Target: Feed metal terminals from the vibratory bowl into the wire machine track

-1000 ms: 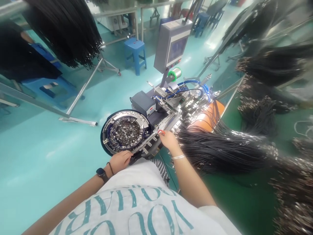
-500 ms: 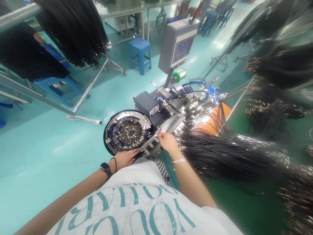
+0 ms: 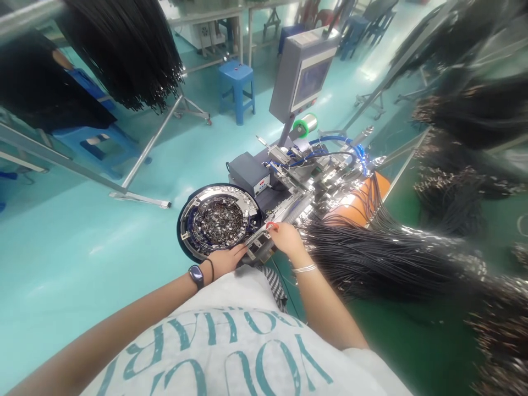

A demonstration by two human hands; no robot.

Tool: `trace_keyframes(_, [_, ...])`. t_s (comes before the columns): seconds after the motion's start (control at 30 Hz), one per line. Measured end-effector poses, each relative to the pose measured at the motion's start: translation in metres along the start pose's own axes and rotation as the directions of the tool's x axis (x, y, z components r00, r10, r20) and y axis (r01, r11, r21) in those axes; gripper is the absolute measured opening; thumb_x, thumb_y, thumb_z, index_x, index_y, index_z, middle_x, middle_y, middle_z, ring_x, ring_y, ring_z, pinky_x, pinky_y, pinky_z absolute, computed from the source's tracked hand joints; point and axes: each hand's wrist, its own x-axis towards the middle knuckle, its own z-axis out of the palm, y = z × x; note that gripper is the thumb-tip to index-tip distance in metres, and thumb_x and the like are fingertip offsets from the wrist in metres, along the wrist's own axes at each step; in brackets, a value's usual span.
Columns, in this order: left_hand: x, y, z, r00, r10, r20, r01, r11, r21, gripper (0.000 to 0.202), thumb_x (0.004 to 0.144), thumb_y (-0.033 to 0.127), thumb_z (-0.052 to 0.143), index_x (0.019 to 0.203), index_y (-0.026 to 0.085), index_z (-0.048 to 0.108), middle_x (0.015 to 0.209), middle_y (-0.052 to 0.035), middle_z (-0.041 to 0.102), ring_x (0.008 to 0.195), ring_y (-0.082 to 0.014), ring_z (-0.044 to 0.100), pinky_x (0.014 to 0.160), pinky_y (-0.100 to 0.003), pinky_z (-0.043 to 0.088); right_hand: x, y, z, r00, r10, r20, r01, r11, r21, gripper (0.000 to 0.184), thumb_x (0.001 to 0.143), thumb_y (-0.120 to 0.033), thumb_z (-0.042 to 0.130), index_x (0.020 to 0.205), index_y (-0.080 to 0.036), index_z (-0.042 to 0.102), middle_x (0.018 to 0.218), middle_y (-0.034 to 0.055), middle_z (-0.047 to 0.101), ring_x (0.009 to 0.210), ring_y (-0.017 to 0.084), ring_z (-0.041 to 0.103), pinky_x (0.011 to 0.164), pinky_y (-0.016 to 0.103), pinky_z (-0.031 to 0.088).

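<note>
My left hand (image 3: 225, 262) lies with fingers stretched out at the near edge of a round vibratory feeder bowl (image 3: 193, 199), its fingertips by the metal feed rail (image 3: 258, 241). Small shiny metal parts (image 3: 223, 223) fill the bowl. Above the rail, my right hand (image 3: 286, 240) is closed on a small red loop-shaped piece (image 3: 271, 225), perhaps a tool handle; the rest of it is hidden. Just beyond the hands stands the metal machine (image 3: 307, 181) that the rail leads into. A thick bundle of black cables (image 3: 379, 256) lies right of my right hand.
A grey control box (image 3: 249, 171) sits behind the bowl, and a screen cabinet (image 3: 303, 77) rises over the machine. Nearby are a green-rimmed wire spool (image 3: 306, 125), an orange curved surface (image 3: 358, 201), a blue stool (image 3: 237, 91) and racks of hanging black cables (image 3: 124, 49).
My left hand has slid to the right along the bowl's near edge, closer to the rail. My right hand keeps its grip on the red piece, almost still.
</note>
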Motion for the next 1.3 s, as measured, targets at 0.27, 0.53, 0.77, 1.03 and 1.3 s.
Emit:
trace_keyframes(0.27, [0.027, 0.021, -0.008, 0.991, -0.113, 0.072, 0.121, 0.986, -0.117, 0.085, 0.078, 0.015, 0.040, 0.151, 0.017, -0.005, 0.151, -0.0163, 0.029, 0.096, -0.0232, 0.064, 0.075, -0.034, 0.051, 0.000, 0.007, 0.000, 1.000, 0.013, 0.024, -0.015, 0.997, 0.075, 0.030, 0.085, -0.031, 0.039, 0.087, -0.021, 0.067, 0.083, 0.0056, 0.069, 0.073, 0.017, 0.060, 0.063, 0.024, 0.037])
trace_keyframes(0.53, [0.019, 0.019, -0.010, 0.990, -0.094, 0.110, 0.094, 0.996, 0.001, 0.075, 0.078, 0.017, 0.043, 0.149, 0.016, 0.016, 0.150, -0.0152, 0.029, 0.096, -0.0256, 0.062, 0.078, -0.037, 0.051, -0.004, 0.014, 0.002, 1.000, -0.018, 0.015, 0.016, 0.989, 0.146, 0.029, 0.086, -0.032, 0.040, 0.087, -0.022, 0.067, 0.081, 0.0037, 0.068, 0.069, 0.014, 0.058, 0.061, 0.022, 0.035])
trace_keyframes(0.77, [0.023, 0.032, -0.022, 0.947, -0.287, 0.145, 0.285, 0.958, 0.034, 0.057, 0.088, 0.020, 0.035, 0.144, 0.018, 0.027, 0.117, -0.0155, 0.050, 0.086, -0.0231, 0.063, 0.073, -0.037, 0.050, -0.001, 0.016, 0.000, 1.000, -0.017, 0.009, 0.016, 0.991, 0.129, 0.029, 0.086, -0.032, 0.040, 0.082, -0.020, 0.066, 0.080, 0.0056, 0.068, 0.071, 0.017, 0.060, 0.060, 0.024, 0.035])
trace_keyframes(1.03, [0.033, 0.038, -0.034, 0.901, -0.360, 0.240, 0.354, 0.933, 0.070, 0.067, 0.088, 0.030, 0.037, 0.150, 0.023, 0.011, 0.119, -0.0165, 0.052, 0.089, -0.0279, 0.063, 0.072, -0.040, 0.050, -0.001, 0.018, 0.001, 0.998, -0.046, 0.034, 0.041, 0.988, 0.150, 0.032, 0.089, -0.032, 0.038, 0.087, -0.019, 0.067, 0.085, 0.0073, 0.070, 0.075, 0.017, 0.062, 0.062, 0.023, 0.038])
trace_keyframes(1.3, [0.031, 0.042, -0.040, 0.879, -0.389, 0.274, 0.376, 0.921, 0.102, 0.059, 0.089, 0.028, 0.038, 0.145, 0.017, 0.025, 0.109, -0.0150, 0.060, 0.089, -0.0269, 0.064, 0.074, -0.037, 0.048, 0.004, 0.022, 0.001, 0.998, -0.048, 0.036, 0.041, 0.986, 0.164, 0.030, 0.086, -0.029, 0.039, 0.088, -0.018, 0.067, 0.088, 0.0096, 0.070, 0.078, 0.019, 0.064, 0.066, 0.025, 0.042])
